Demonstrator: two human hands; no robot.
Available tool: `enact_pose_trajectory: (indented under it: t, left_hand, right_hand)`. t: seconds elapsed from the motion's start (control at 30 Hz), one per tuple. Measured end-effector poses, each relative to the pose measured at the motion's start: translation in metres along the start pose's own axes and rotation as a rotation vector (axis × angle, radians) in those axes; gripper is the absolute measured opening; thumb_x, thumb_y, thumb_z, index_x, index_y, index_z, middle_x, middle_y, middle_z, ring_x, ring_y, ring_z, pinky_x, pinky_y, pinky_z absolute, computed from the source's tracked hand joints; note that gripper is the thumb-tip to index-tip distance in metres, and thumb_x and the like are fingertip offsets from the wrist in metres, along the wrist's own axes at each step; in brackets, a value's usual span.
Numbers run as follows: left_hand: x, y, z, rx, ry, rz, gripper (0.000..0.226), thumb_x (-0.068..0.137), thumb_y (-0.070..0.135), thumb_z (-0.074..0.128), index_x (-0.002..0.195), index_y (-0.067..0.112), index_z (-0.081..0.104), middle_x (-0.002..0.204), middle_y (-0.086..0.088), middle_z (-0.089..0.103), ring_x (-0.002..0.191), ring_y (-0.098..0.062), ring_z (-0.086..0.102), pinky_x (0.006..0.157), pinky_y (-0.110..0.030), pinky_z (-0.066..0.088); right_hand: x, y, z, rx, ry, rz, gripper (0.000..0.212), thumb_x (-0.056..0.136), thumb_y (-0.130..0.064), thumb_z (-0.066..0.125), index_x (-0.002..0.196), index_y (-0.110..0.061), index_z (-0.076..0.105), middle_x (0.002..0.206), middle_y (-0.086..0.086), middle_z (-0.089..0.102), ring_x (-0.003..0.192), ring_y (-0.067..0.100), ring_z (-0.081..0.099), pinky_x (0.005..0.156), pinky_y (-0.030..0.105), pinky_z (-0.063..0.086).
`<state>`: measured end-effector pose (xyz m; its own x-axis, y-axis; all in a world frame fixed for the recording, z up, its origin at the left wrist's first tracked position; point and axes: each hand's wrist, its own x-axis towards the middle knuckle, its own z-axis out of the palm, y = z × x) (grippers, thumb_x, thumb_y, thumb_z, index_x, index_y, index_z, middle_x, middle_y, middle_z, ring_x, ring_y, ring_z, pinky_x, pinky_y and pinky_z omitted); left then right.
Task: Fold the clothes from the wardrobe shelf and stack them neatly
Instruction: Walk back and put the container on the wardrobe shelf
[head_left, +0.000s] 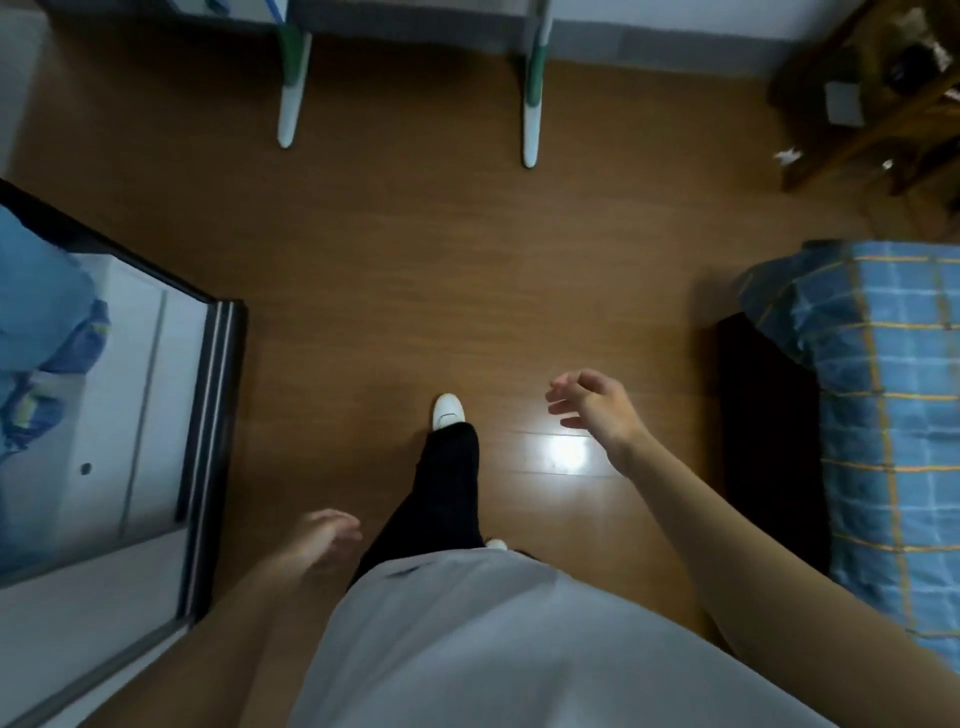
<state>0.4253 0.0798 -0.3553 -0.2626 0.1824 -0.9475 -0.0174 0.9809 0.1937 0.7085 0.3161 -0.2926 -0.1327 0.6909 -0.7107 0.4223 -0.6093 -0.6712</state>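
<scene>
I look straight down at a wooden floor. My left hand hangs low at my side, blurred, fingers loosely curled and holding nothing. My right hand is stretched forward over the floor with relaxed fingers, also holding nothing. A mirrored wardrobe door stands at the left and reflects blue fabric. No loose clothes or wardrobe shelf are in view.
A bed with a blue checked cover and a dark frame fills the right side. Two white and green desk legs stand ahead. A wooden piece of furniture sits at the far right. My white shoe steps forward.
</scene>
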Motion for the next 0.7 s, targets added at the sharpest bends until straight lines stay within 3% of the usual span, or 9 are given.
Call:
enact_pose_trajectory:
  t: [0.13, 0.33, 0.5, 0.6, 0.7]
  left_hand:
    - [0.035, 0.116, -0.021, -0.034, -0.033, 0.067, 0.018, 0.102, 0.014, 0.050, 0.102, 0.011, 0.067, 0.108, -0.011, 0.073, 0.092, -0.024, 0.067, 0.085, -0.036, 0.050]
    - [0.041, 0.333, -0.039, -0.195, -0.139, 0.340, 0.023, 0.103, 0.015, 0.046, 0.106, 0.014, 0.068, 0.101, -0.007, 0.075, 0.093, -0.021, 0.070, 0.085, -0.035, 0.054]
    - [0.044, 0.489, -0.053, -0.322, -0.205, 0.514, 0.022, 0.102, 0.015, 0.047, 0.105, 0.013, 0.069, 0.098, -0.007, 0.077, 0.088, -0.019, 0.072, 0.080, -0.032, 0.056]
    - [0.053, 0.561, -0.063, -0.304, -0.177, 0.540, 0.022, 0.101, 0.013, 0.047, 0.104, 0.011, 0.068, 0.097, -0.008, 0.076, 0.088, -0.020, 0.071, 0.082, -0.033, 0.054]
    - [0.071, 0.613, -0.079, -0.259, -0.106, 0.459, 0.021, 0.102, 0.013, 0.048, 0.108, 0.009, 0.067, 0.099, -0.008, 0.074, 0.090, -0.022, 0.069, 0.084, -0.035, 0.053]
  right_hand:
    - [0.044, -0.032, -0.009, -0.069, 0.027, 0.113, 0.020, 0.101, -0.014, 0.052, 0.107, 0.000, 0.064, 0.093, 0.011, 0.068, 0.078, 0.020, 0.065, 0.072, 0.032, 0.051]
    - [0.105, -0.070, -0.036, -0.171, 0.077, 0.314, 0.021, 0.103, -0.007, 0.044, 0.106, 0.002, 0.063, 0.095, 0.017, 0.065, 0.077, 0.024, 0.060, 0.071, 0.033, 0.046]
    - [0.182, -0.116, -0.054, -0.176, 0.070, 0.414, 0.021, 0.102, -0.008, 0.046, 0.107, 0.003, 0.063, 0.094, 0.016, 0.065, 0.080, 0.026, 0.060, 0.085, 0.045, 0.052]
    - [0.242, -0.158, -0.062, -0.145, 0.068, 0.415, 0.019, 0.101, -0.008, 0.047, 0.105, 0.002, 0.063, 0.090, 0.015, 0.065, 0.073, 0.023, 0.059, 0.071, 0.034, 0.046]
    - [0.306, -0.216, -0.067, -0.126, 0.034, 0.392, 0.015, 0.099, -0.010, 0.050, 0.100, -0.004, 0.064, 0.085, 0.010, 0.065, 0.070, 0.022, 0.058, 0.062, 0.028, 0.042]
